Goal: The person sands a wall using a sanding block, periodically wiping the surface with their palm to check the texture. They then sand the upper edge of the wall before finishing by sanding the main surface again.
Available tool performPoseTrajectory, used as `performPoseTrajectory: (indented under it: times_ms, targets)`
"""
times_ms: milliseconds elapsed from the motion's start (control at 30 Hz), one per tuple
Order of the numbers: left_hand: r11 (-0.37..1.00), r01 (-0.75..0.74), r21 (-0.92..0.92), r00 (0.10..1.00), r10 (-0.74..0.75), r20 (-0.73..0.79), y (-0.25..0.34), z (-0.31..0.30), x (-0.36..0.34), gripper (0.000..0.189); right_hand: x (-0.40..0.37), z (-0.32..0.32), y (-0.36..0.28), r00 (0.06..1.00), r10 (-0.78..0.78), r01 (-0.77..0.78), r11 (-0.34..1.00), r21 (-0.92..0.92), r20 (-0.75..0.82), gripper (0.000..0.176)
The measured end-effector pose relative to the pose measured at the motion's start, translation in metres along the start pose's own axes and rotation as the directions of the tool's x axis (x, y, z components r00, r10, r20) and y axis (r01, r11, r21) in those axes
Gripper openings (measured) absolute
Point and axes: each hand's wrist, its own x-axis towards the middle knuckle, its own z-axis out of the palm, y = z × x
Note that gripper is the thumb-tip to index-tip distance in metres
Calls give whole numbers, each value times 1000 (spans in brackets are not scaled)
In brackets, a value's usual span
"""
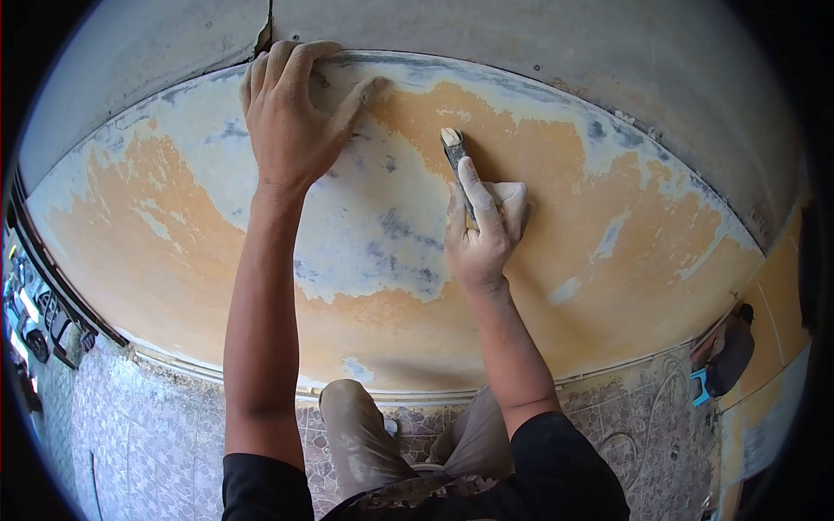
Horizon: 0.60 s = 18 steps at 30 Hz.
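Note:
A wall panel (391, 321) with worn orange and whitish patches fills the middle of the head view. My left hand (295, 113) is spread against its upper part, fingers apart at the top edge, holding nothing. In my right hand (488, 217) is a dark, narrow scraper-like tool (453, 149) with a pale tip, pointing up and slightly left over an orange patch. White dust covers the fingers of my right hand. The tool's lower part is hidden by my fingers.
A grey wall section (608, 43) lies above the panel. Below is a patterned tile floor (165, 443) with a cable or hose (647, 434) on the right. Another person (730, 352) is at the far right by a blue stool (700, 386). Vehicles (35, 321) show far left.

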Motion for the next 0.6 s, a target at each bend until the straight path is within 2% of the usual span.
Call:
performPoseTrajectory:
  times_ms: [100,167,267,333,433,533,600]
  targets:
    - [997,-60,-42,998,61,5,-6,-3,1,53,-93,-8,2,988,121,-125,992,-29,-99,53]
    - [996,-63,-57,998,65,25,-4,-3,2,51,-156,-19,-9,988,132,-136,990,-39,-84,54]
    - [999,-26,-41,999,27,21,-1,-1,0,52,-144,-20,-21,978,188,-190,982,-10,-86,51]
    - [998,34,-55,999,-33,32,3,-2,1,52,-91,-9,-14,983,149,-152,988,-21,-108,53]
    - [996,-14,-84,1000,16,20,-2,-3,0,50,-35,7,-8,963,203,-198,979,44,-176,55]
    - [996,-13,-93,1000,15,26,-4,-2,0,48,-85,0,-14,967,203,-204,979,8,-151,54]
    - [995,-20,-94,1000,22,17,-2,-2,0,47,-157,-9,-23,975,185,-191,981,-34,-126,53]
